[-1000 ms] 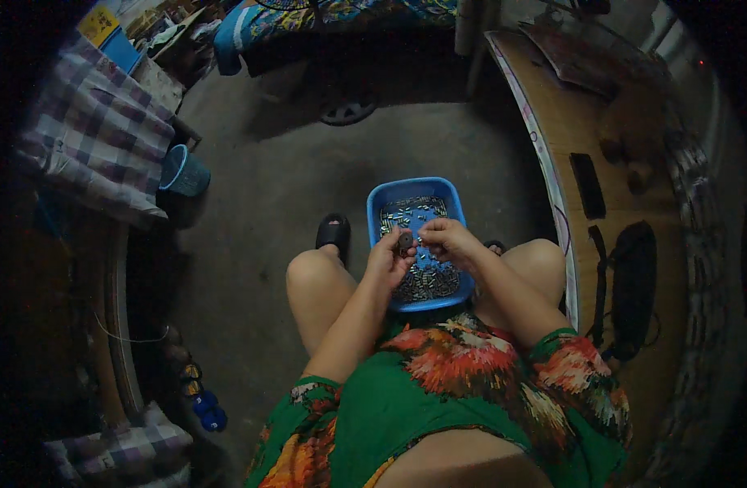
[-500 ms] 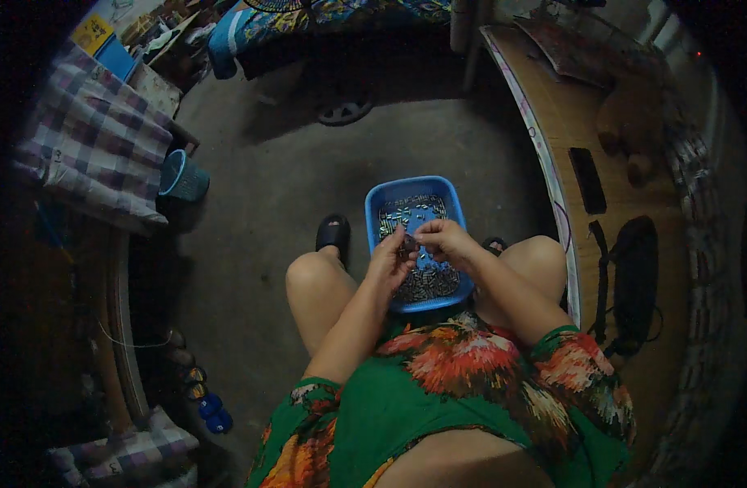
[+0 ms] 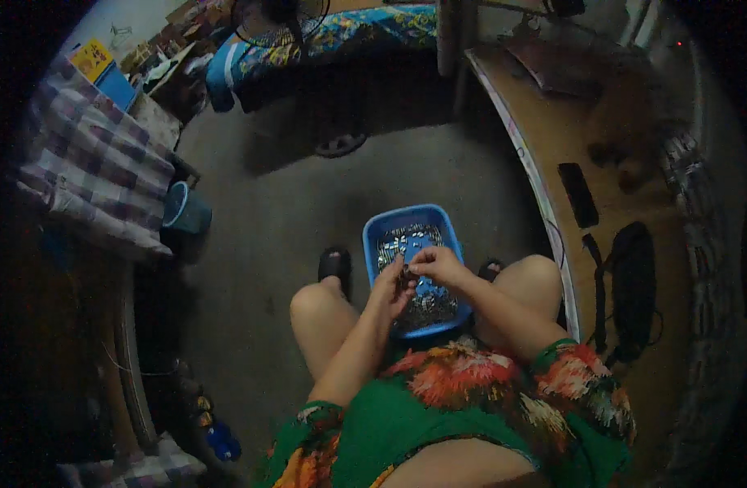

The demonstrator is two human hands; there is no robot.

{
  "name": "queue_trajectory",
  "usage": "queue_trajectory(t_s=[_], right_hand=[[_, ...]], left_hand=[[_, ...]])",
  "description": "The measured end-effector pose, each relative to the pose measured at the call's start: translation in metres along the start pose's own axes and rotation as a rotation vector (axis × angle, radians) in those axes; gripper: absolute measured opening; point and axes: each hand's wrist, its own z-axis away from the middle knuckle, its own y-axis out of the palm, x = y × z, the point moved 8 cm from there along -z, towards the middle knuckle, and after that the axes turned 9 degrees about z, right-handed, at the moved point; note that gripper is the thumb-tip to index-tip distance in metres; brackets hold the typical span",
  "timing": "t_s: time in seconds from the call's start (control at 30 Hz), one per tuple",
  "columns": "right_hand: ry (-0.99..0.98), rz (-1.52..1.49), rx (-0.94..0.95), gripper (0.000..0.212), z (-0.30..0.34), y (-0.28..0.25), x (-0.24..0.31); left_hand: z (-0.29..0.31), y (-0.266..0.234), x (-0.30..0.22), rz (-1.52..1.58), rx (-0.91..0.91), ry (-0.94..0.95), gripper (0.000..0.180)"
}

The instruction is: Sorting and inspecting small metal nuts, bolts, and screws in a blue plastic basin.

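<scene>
A blue plastic basin (image 3: 372,244) rests between my knees, holding many small shiny metal pieces (image 3: 429,311), heaped thickest at the near end, with more along the far end. Above it my two hands meet. My left hand (image 3: 392,289) is curled, palm up, around something small and dark that I cannot make out. Thumb and forefinger of my right hand (image 3: 438,266) are pinched together right at the left hand's fingertips. Whatever they pinch is too small to tell.
To the right runs a wooden bench (image 3: 544,138) bearing a black phone-like slab (image 3: 578,195) and a black bag (image 3: 633,289). A teal bin (image 3: 188,210) stands at left beside checked cloth (image 3: 105,154). Beyond are a fan (image 3: 280,20) and a patterned bed cover (image 3: 365,37).
The whole view has shifted, so the basin and hands sit lower and more of the fan shows. My hands stay together over the basin, the right fingers still pinched at the left.
</scene>
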Motion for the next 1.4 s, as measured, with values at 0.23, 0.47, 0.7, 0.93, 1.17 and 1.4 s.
queue_trajectory(t_s=[0.23, 0.47, 0.7, 0.93, 1.17, 1.4], right_hand=[[0.143, -0.171, 0.166, 0.017, 0.008, 0.01, 0.0], [0.243, -0.451, 0.026, 0.019, 0.004, -0.003, -0.017], [0.245, -0.418, 0.074, 0.02, 0.003, 0.0, -0.007], [0.159, -0.335, 0.151, 0.011, 0.004, 0.004, -0.004], [0.165, -0.207, 0.058, 0.014, 0.001, -0.003, -0.014], [0.162, -0.27, 0.112, 0.016, -0.004, 0.002, -0.022]], left_hand=[[0.011, 0.012, -0.004, -0.067, 0.034, 0.016, 0.025], [0.005, 0.01, -0.01, -0.033, -0.012, 0.039, 0.033], [0.004, 0.003, -0.013, 0.052, -0.015, 0.076, 0.026], [0.007, 0.007, -0.014, 0.003, -0.017, 0.119, 0.027], [0.006, 0.008, -0.008, -0.027, -0.013, 0.088, 0.026], [0.007, 0.009, -0.007, -0.079, -0.001, 0.078, 0.024]])
